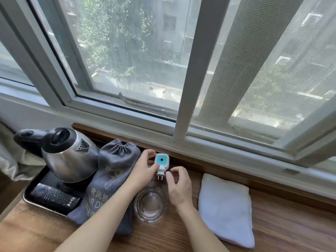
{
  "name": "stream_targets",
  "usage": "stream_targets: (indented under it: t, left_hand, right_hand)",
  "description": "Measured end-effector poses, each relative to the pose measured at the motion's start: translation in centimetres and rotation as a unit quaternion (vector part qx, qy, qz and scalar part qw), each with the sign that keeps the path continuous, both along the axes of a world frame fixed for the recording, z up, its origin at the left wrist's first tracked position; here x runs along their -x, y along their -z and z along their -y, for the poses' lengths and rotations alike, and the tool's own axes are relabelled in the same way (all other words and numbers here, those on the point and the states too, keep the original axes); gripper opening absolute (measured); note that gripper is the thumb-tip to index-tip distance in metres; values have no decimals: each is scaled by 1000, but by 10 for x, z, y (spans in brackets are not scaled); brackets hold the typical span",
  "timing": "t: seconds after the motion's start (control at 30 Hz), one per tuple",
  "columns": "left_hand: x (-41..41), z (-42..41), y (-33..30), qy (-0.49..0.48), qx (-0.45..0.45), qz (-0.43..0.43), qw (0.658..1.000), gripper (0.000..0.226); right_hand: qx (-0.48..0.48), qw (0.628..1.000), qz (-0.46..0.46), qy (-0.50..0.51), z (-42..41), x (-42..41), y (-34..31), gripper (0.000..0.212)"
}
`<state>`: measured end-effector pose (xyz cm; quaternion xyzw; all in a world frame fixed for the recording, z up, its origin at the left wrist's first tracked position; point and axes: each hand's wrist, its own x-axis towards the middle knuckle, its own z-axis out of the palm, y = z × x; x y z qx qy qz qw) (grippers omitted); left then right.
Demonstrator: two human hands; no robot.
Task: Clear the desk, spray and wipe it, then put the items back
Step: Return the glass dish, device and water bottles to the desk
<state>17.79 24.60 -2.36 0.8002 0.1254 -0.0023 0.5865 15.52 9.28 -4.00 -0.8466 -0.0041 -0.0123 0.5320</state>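
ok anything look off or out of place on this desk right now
Nothing is spilled or broken. One oddity: the grey hair dryer bag lies half over the edge of the black tray, leaning against the kettle. The left hand holds the white plug-in device with its prongs bare; the right hand hovers beside it.

Place: looked like a hotel or guest room, at a window-side tabletop (272,224)
Guest amenities: a steel electric kettle (69,157) stood on a black tray (27,193) with a remote control (54,197) beside it
Hair dryer bag: a grey drawstring bag (112,179) printed "AIR D..." with Chinese characters lay against the tray
Other signs: a glass ashtray (150,204) and a folded white towel (225,210) lay on the wood
Window: a sliding window (127,60) overlooked trees and apartment buildings from an upper floor
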Motion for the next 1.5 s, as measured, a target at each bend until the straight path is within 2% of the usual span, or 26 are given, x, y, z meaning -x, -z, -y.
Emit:
stream_targets:
  t: [0.07,0.23,0.33,0.57,0.7,0.8,1.0,1.23,1.4,1.5]
  left_hand:
    - [1,0,1,7,2,-2,1000,40]
    - [7,2,7,1,13,-14,1000,35]
    - [7,4,10,-4,24,-24,999,32]
    - [3,0,7,-12,36,-46,998,31]
    - [2,-3,8,-22,35,-59,997,32]
    - [1,-3,7,-33,21,-59,997,33]
    - [3,-2,3,-38,-19,-70,997,44]
    - [3,-1,0,-28,-27,-81,996,48]
    - [7,1,-3,-30,-34,-91,995,59]
    - [20,3,-7,-10,-62,-57,996,62]
  right_hand:
    - [-15,999,-33,-5,7,-5,0,22]
    - [-40,983,-142,-110,20,-18,3,80]
    - [-62,972,-176,-141,16,-20,8,97]
    - [-90,974,-161,-134,1,-23,15,88]
    - [-85,974,-165,-127,-8,-22,17,90]
    - [-84,975,-166,-122,-15,-22,18,93]
    - [-82,977,-153,-120,-24,-22,19,86]
    - [-72,980,-154,-109,-27,-20,18,82]
    - [-51,977,-176,-109,-22,-19,9,94]
    - [-17,976,-180,-124,-15,-13,-1,102]
